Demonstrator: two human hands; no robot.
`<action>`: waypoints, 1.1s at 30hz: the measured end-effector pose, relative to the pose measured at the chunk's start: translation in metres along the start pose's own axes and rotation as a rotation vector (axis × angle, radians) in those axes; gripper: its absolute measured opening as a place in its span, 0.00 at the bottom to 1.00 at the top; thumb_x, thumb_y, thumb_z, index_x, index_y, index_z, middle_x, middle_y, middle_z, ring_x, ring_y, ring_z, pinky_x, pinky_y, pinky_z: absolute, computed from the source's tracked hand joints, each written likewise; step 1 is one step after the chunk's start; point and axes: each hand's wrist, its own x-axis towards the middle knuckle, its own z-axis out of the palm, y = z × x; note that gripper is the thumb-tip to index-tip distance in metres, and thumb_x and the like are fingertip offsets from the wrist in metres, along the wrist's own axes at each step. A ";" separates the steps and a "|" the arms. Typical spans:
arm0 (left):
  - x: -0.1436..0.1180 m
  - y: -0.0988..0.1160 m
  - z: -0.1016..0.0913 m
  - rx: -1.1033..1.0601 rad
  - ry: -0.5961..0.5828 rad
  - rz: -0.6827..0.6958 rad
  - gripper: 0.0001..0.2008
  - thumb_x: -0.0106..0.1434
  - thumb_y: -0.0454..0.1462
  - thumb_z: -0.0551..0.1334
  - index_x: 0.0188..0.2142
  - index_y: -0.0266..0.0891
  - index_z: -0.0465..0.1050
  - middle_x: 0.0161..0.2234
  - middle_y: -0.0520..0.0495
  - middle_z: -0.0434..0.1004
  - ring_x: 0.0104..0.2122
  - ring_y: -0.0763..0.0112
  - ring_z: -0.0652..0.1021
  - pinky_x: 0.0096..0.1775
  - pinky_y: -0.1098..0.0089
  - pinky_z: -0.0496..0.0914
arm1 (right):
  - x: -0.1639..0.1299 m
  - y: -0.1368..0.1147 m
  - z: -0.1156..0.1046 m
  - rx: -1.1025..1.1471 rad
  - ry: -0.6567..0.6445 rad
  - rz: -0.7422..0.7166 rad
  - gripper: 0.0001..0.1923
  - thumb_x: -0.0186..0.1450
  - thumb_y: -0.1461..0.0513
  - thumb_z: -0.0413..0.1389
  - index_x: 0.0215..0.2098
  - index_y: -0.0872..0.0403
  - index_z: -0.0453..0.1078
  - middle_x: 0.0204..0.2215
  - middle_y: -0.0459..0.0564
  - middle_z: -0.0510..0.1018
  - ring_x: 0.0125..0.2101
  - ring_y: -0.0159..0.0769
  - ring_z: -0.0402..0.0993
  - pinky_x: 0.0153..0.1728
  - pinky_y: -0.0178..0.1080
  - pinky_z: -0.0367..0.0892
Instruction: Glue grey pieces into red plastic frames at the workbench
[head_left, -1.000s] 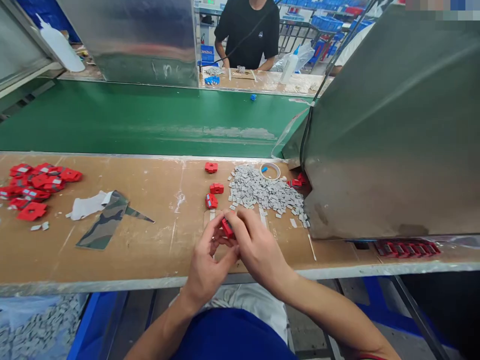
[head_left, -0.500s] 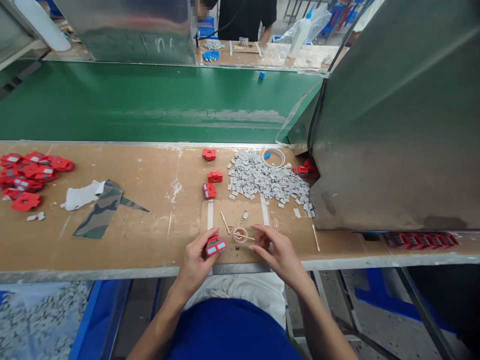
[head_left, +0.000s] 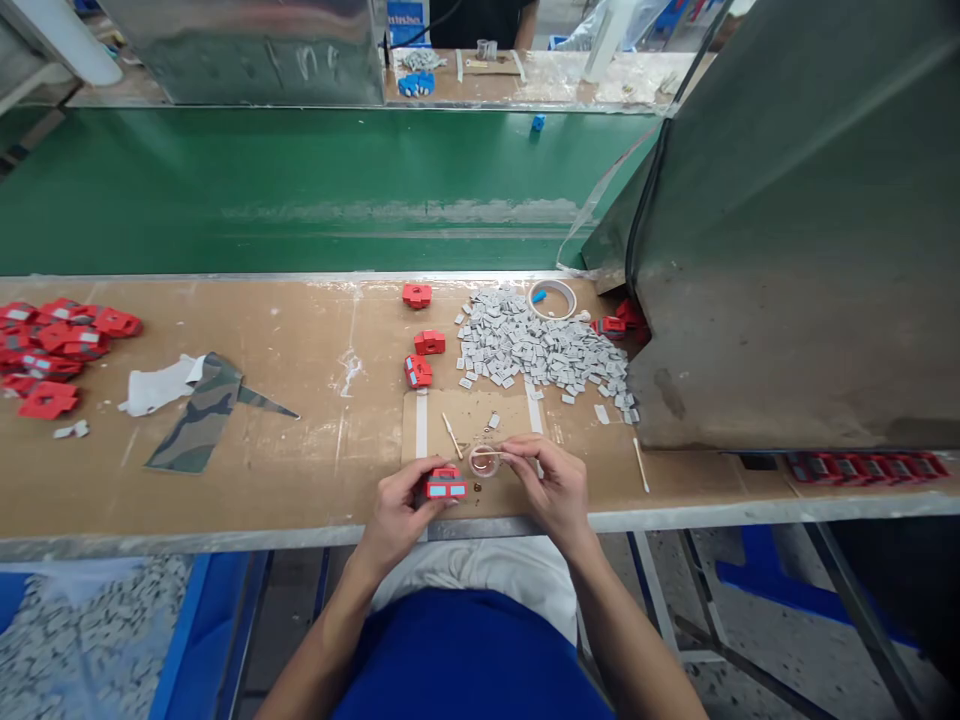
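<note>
while the left hand grips one red part, the right hand pinches one thin stick over one small dish; three red parts lie at twelve o'clock.

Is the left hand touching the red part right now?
Touching. The head view shows the left hand with its fingers closed around the red part, no gap between them.
</note>
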 end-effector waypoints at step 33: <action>0.003 0.014 0.000 0.216 -0.055 0.227 0.07 0.67 0.37 0.70 0.43 0.38 0.79 0.37 0.44 0.85 0.34 0.67 0.83 0.37 0.71 0.75 | -0.016 -0.035 0.017 0.016 -0.030 0.015 0.06 0.69 0.68 0.62 0.35 0.51 0.75 0.31 0.48 0.86 0.33 0.35 0.86 0.36 0.32 0.79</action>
